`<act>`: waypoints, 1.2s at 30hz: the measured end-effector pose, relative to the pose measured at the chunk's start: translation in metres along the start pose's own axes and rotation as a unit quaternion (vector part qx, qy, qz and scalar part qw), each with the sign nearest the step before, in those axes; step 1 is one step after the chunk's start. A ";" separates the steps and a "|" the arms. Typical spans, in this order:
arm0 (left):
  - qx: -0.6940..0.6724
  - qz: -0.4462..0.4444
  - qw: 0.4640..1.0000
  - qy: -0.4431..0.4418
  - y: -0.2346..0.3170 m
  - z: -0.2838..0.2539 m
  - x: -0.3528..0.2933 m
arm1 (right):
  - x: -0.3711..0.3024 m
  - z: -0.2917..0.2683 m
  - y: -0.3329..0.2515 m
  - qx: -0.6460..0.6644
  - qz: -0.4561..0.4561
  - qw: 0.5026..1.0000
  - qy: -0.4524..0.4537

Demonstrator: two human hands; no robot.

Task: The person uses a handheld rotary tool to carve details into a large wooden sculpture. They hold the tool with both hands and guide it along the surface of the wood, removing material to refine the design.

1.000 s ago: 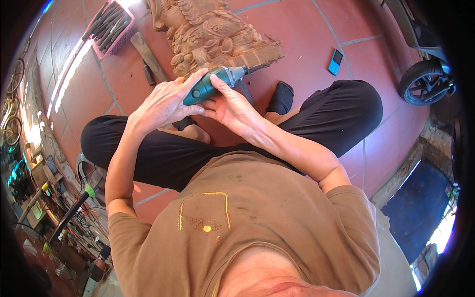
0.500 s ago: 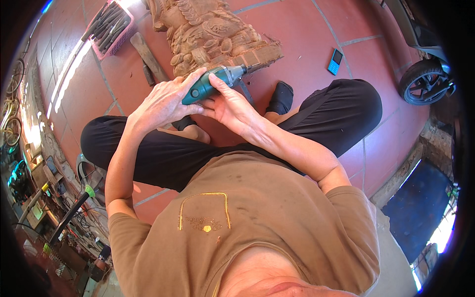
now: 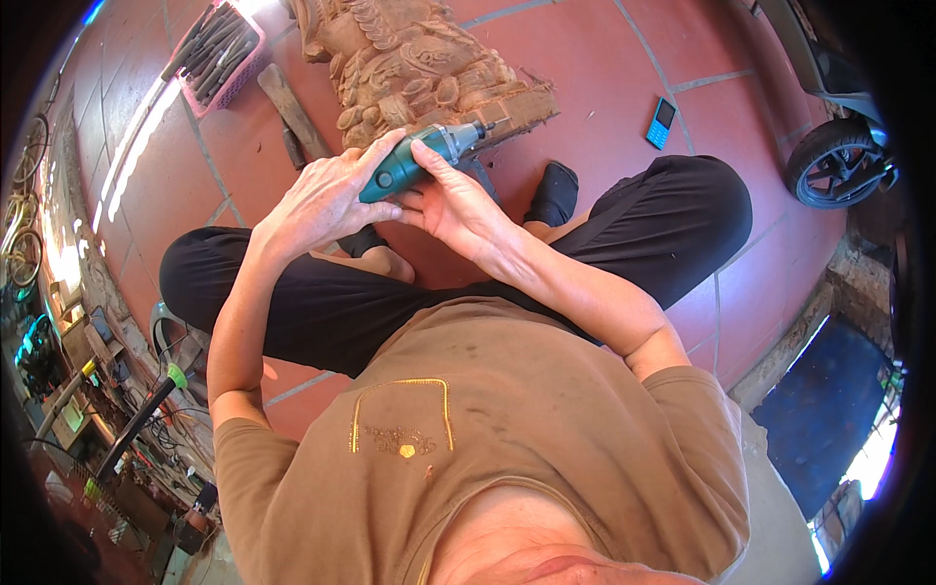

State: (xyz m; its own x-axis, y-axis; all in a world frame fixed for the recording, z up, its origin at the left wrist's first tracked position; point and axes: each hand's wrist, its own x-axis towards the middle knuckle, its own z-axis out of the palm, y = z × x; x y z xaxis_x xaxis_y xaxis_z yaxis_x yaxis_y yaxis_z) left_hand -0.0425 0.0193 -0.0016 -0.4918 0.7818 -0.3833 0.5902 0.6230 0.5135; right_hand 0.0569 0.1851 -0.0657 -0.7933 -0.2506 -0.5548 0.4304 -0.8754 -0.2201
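Note:
Between both my hands is a green rotary tool (image 3: 417, 159) with a grey nose and a dark collet, its thin bit pointing to the far right. My left hand (image 3: 327, 200) wraps round the rear of its body from the left. From the right, my right hand (image 3: 456, 208) grips it, thumb laid along the top and fingers curled beneath. Just past the tool's tip lies a carved wooden sculpture (image 3: 419, 73) with deep relief and a flat edge facing me. Part of the tool's underside is hidden by my fingers.
A pink basket (image 3: 255, 57) of carving chisels stands far left, with a wooden mallet (image 3: 291, 107) beside it. A blue keypad phone (image 3: 660, 124) lies on the tiled floor to the right. At far right is a motorbike wheel (image 3: 837, 164); tools and clutter (image 3: 107, 429) line the left side.
Almost nothing differs. The rotary tool has turned very slightly in my hands, and both hands keep their hold.

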 end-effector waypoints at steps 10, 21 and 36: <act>-0.005 0.032 0.999 0.010 -0.005 0.003 0.001 | -0.007 0.005 0.000 0.016 0.006 1.000 0.011; -0.009 0.043 0.999 0.014 -0.006 0.003 0.000 | -0.007 0.003 0.001 0.016 0.011 1.000 0.014; -0.005 0.007 1.000 -0.013 -0.002 0.000 0.000 | -0.006 0.003 0.001 0.014 0.009 1.000 0.011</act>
State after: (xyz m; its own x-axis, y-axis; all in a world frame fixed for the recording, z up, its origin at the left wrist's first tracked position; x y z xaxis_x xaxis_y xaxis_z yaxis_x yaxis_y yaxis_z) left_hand -0.0435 0.0183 -0.0031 -0.4672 0.7906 -0.3959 0.5904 0.6122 0.5260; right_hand 0.0603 0.1846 -0.0598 -0.7759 -0.2566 -0.5763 0.4311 -0.8826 -0.1875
